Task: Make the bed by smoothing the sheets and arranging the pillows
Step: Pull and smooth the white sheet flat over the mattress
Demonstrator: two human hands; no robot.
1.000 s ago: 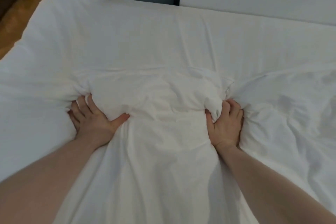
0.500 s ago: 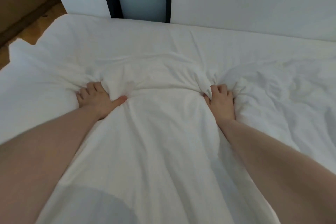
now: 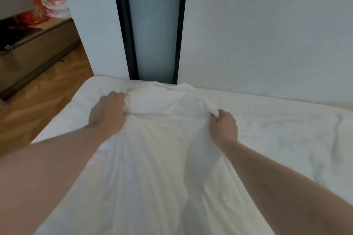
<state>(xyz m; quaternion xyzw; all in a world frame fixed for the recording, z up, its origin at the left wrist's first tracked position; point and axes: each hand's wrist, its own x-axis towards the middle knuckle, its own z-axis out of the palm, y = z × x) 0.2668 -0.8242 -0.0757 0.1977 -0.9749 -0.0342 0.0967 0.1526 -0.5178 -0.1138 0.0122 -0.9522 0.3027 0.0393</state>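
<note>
Smoothing step: left hand (image 3: 108, 109) & right hand (image 3: 223, 127) each grip a bunch of the white sheet (image 3: 162, 158), drawn toward the bed (image 3: 267, 112) head. Next, prob. lay it flat, release evenly.

White sheet (image 3: 162, 158), bunched and creased, lies stretched across the bed (image 3: 267, 120).

1. A bed (image 3: 267, 112) covered in white fills the near and right part of the view, its far edge against the wall.
2. On it lies a white sheet (image 3: 162, 168), gathered into long folds running near to far, its far end bunched.
3. Wrinkled white bedding (image 3: 315, 139) lies at the right.
</note>
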